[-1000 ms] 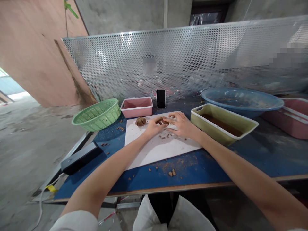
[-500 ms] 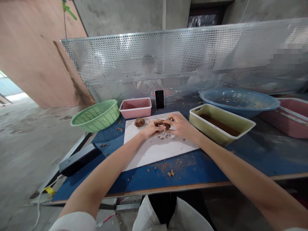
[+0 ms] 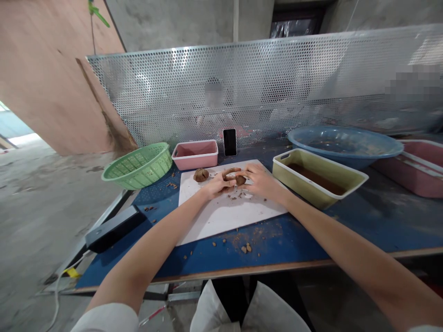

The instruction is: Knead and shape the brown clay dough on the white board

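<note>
Both my hands meet over a white board [image 3: 221, 216] on the blue table. My left hand [image 3: 219, 184] curls its fingers round the left side of a brown clay piece [image 3: 240, 180]. From the right, my right hand [image 3: 258, 179] presses its fingers against the same piece. Part of the clay is hidden by the fingers. A cracked brown clay lump [image 3: 201, 175] lies on the board, left of my hands. Small crumbs are scattered on the board below them.
A green basket [image 3: 138, 167], pink tub [image 3: 195, 160] and upright phone [image 3: 230, 142] stand behind and left. To the right are an olive tub [image 3: 308, 189] with brown liquid, a blue basin [image 3: 342, 159] and another pink tub [image 3: 411, 177]. A dark box [image 3: 114, 229] lies left.
The fingers of both hands have shifted slightly on the clay piece. My right hand's fingers are lower and flatter, and more of the clay shows between the hands.
</note>
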Demonstrator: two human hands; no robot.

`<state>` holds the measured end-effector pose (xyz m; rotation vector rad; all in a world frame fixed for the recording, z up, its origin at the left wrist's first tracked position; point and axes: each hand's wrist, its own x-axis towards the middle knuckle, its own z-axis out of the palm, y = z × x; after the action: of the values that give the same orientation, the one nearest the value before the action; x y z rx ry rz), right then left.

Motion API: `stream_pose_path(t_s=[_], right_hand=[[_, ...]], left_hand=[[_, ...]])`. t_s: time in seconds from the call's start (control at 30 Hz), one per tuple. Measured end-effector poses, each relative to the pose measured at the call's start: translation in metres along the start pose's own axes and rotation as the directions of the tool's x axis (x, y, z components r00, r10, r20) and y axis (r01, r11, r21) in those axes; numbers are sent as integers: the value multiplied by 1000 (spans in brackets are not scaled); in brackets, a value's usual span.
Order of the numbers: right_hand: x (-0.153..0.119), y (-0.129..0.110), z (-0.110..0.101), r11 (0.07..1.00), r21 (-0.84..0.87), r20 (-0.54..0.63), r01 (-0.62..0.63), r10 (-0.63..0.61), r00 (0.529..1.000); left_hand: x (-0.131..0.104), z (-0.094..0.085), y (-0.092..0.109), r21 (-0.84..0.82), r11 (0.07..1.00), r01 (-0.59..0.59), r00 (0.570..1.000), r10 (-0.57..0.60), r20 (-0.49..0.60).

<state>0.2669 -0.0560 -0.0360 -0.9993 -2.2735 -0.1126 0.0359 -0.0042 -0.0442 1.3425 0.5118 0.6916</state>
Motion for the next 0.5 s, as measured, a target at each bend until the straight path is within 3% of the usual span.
stream_pose_path(t_s=[0.23,0.5], right_hand=[[0,5,11,999,33,-54,2,-1,999],[-2,-9,2,987,-138,-45,83,-89,995]], left_hand=[[-1,1,1,-83,997,7,1000,-5,24],[0,1,0,-114,993,-27,999,31,27]])
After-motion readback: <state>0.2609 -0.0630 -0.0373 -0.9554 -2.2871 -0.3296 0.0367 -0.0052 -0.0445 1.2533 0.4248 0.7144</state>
